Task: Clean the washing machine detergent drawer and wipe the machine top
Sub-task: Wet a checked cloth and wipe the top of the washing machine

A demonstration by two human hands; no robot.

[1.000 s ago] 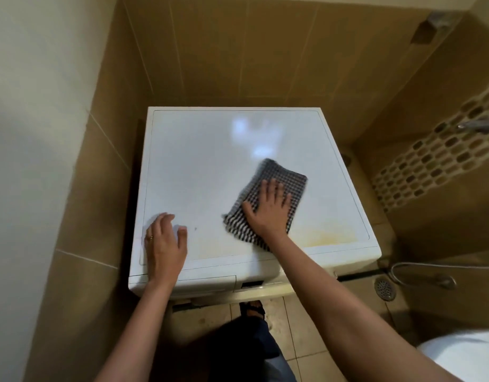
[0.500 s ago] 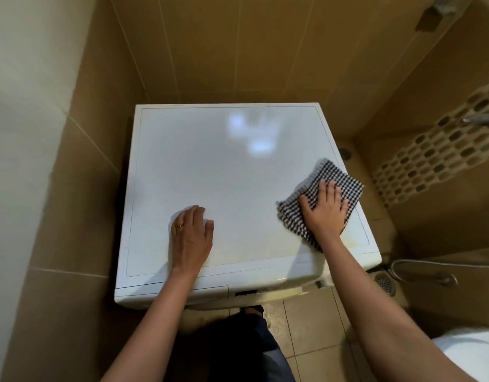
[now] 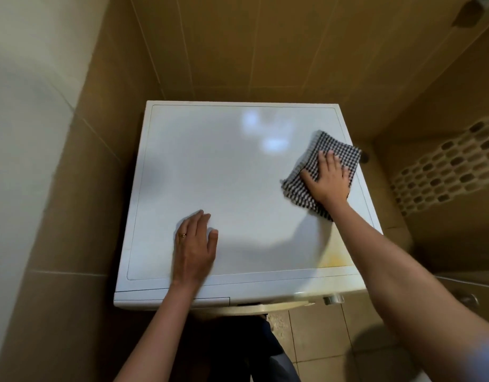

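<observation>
The right hand (image 3: 327, 180) is pressing flat on the checked cloth (image 3: 297, 190), which is lying against the right edge of the washing machine top (image 3: 224, 166). Its fingers (image 3: 333, 161) are lying straight across the cloth, which is showing beyond their tips and beside the thumb. The left hand (image 3: 195, 246) is resting flat near the front, fingers straight, holding nothing.

A black-and-white checked cloth (image 3: 333, 147) is laid flat at the far right of the white machine top (image 3: 224, 175), yellowed near right, and the detergent drawer (image 3: 213, 301) is seen shut, near left.
</observation>
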